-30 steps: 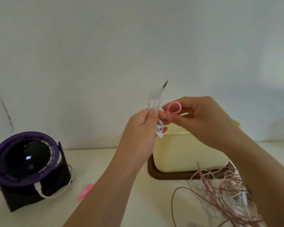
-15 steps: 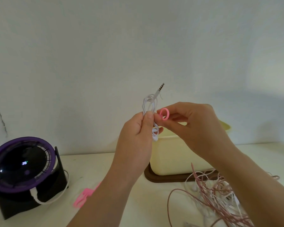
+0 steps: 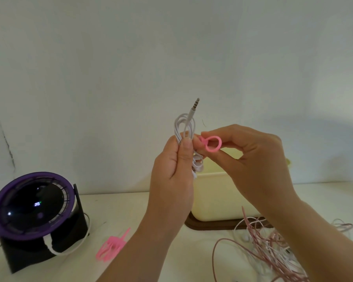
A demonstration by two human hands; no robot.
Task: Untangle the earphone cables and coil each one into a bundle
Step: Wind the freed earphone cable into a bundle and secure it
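My left hand (image 3: 174, 169) grips a coiled white earphone cable (image 3: 184, 127) upright in front of the wall, its metal jack plug (image 3: 194, 106) sticking up out of the loops and the earbuds hanging below my fingers. My right hand (image 3: 251, 159) pinches a pink ring-shaped cable tie (image 3: 212, 143) right beside the coil, touching it. A tangle of pink and white earphone cables (image 3: 269, 251) lies on the table at the lower right, under my right forearm.
A cream-coloured box (image 3: 214, 198) on a dark brown tray (image 3: 208, 226) stands behind my hands. A purple-rimmed black fan (image 3: 33, 206) with a white cable sits at the left. Several pink cable ties (image 3: 110, 248) lie on the white table (image 3: 118, 206).
Both hands have stayed together with the coil. The pink tie in my right hand has turned so that its open loop now faces me.
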